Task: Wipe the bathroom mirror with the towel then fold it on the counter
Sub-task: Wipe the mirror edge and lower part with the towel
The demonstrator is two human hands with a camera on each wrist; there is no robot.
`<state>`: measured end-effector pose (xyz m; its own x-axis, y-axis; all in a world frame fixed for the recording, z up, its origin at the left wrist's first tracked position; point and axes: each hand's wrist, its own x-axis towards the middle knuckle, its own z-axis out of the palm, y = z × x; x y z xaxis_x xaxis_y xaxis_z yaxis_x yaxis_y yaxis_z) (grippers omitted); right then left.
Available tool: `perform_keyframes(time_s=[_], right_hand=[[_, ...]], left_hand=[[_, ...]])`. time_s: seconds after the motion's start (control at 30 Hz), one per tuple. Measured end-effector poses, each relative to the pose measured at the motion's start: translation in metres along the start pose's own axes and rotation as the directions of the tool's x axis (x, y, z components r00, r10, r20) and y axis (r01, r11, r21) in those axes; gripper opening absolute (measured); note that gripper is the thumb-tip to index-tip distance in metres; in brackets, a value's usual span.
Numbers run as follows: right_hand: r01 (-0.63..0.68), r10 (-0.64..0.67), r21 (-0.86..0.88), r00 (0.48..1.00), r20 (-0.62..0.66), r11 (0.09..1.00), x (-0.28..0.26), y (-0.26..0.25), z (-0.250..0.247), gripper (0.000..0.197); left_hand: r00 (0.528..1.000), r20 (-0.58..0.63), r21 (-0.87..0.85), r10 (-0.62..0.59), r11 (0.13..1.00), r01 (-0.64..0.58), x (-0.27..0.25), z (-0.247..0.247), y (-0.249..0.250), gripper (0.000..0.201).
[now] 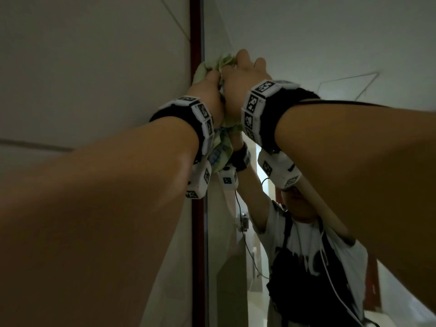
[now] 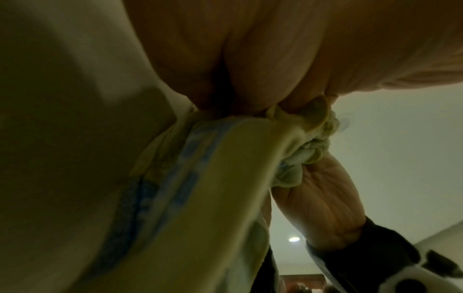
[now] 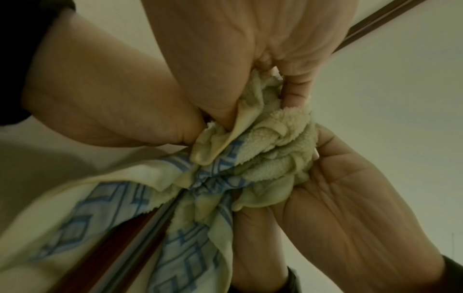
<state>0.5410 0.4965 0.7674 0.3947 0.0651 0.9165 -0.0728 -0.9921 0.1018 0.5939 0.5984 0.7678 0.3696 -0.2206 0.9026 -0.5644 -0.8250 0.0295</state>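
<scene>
Forearms fill the near view, reaching up. Fingers of the left hand (image 1: pixel 207 90) and right hand (image 1: pixel 245 76) clamp together on the bunched towel (image 1: pixel 224 64), pressing it against the mirror (image 1: pixel 306 43) beside its dark red frame (image 1: pixel 195 31), likely to scrub that high left edge.

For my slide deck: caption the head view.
Both hands, left hand and right hand, press a bunched towel against the mirror beside its dark red frame.
</scene>
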Motion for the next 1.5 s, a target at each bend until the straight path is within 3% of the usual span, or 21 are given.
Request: perform_keyframes(time_s=[0.13,0.27,0.4,0.63,0.83,0.93,0.97,1.03,1.17,1.33,1.43,1.5], right_hand=[[0.072,-0.065,-0.088,0.995,0.075,0.994,-0.025,-0.004,0.008,0.042],[0.087,-0.086,-0.016,0.993,0.078,0.996,-0.060,-0.001,0.020,0.044],[0.084,-0.087,0.055,0.994,0.063,0.995,-0.090,-0.006,0.033,0.045],[0.053,-0.054,0.024,0.998,0.037,0.998,-0.131,-0.010,0.054,0.047],[0.030,-0.030,0.006,1.000,0.006,1.000,-0.177,-0.017,0.075,0.047],[0.075,-0.073,-0.064,0.997,0.029,0.995,-0.200,-0.020,0.089,0.053],[0.102,-0.098,-0.087,0.994,0.041,0.991,-0.207,-0.020,0.092,0.054],[0.112,-0.108,-0.077,0.993,0.050,0.991,-0.223,-0.019,0.094,0.055],[0.069,-0.067,-0.019,0.994,0.090,0.997,-0.267,-0.022,0.099,0.060],[0.112,-0.112,0.010,0.991,0.070,0.994,-0.296,-0.022,0.113,0.060],[0.140,-0.140,-0.017,0.990,-0.007,0.990,-0.315,-0.022,0.133,0.047],[0.180,-0.179,-0.044,0.984,0.020,0.983,-0.330,-0.025,0.145,0.051]], left_hand=[[1.000,0.000,-0.030,-0.005,1.000,0.005,-0.036,0.012,-0.001,0.043],[1.000,0.008,-0.057,-0.008,0.998,0.009,-0.071,0.026,-0.001,0.048],[0.996,0.010,-0.158,-0.089,0.983,0.089,-0.098,0.036,0.001,0.035],[0.996,0.019,-0.109,-0.092,0.990,0.094,-0.138,0.056,0.002,0.055],[0.997,0.012,-0.079,-0.079,0.994,0.080,-0.180,0.084,-0.002,0.057],[0.989,0.000,0.003,-0.148,0.989,0.148,-0.206,0.099,-0.003,0.066],[0.993,-0.004,0.029,-0.115,0.993,0.115,-0.214,0.104,-0.005,0.066],[0.999,0.024,0.063,-0.033,0.998,0.031,-0.226,0.112,-0.009,0.066],[0.991,0.095,-0.032,-0.095,0.995,0.098,-0.263,0.121,-0.007,0.074],[0.976,0.180,-0.041,-0.127,0.990,0.136,-0.295,0.129,-0.002,0.083],[0.995,0.050,-0.030,-0.091,0.995,0.093,-0.323,0.141,-0.002,0.066],[1.000,-0.026,-0.015,-0.007,1.000,0.007,-0.341,0.149,-0.002,0.058]])
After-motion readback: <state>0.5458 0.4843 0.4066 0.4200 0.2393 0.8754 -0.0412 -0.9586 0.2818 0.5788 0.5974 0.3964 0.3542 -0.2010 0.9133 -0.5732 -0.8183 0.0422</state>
